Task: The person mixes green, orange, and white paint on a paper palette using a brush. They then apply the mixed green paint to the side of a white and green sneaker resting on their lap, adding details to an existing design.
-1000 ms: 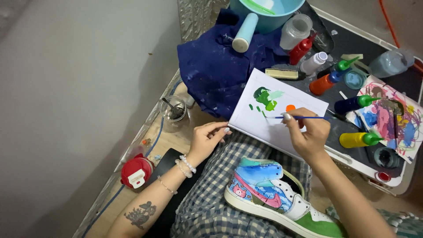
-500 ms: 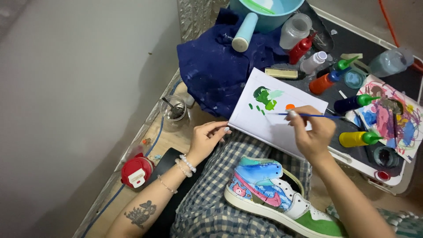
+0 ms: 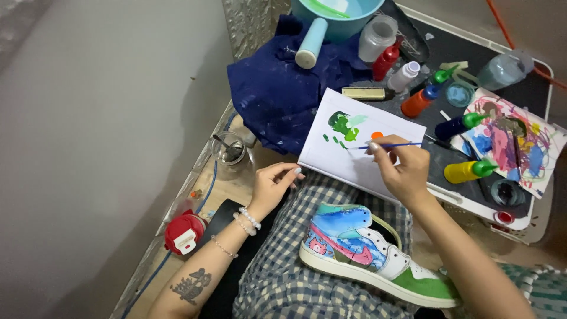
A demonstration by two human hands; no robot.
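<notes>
Right hand point(image 3: 404, 171) grip pinches blue paintbrush point(image 3: 384, 145), tip on white paper point(image 3: 354, 159); left hand point(image 3: 270, 186) loosely curled, empty.

The white paper sheet point(image 3: 360, 156) offers bare room along its lower half, below the green paint dabs point(image 3: 342, 124) and the orange dab point(image 3: 377, 135) — the right hand point(image 3: 401, 171) with its thin brush point(image 3: 384, 145) covers the right part. Behind the sheet the tray point(image 3: 520, 221) is crowded: paint bottles point(image 3: 463, 171), a red bottle point(image 3: 385, 61), the teal bowl point(image 3: 339, 18) and the crumpled blue cloth point(image 3: 283, 94) stand close together. The painted sneaker point(image 3: 366, 251) fills the lap — to the left, past the glass jar point(image 3: 227, 150) and the left hand point(image 3: 271, 186), grey floor lies open.
</notes>
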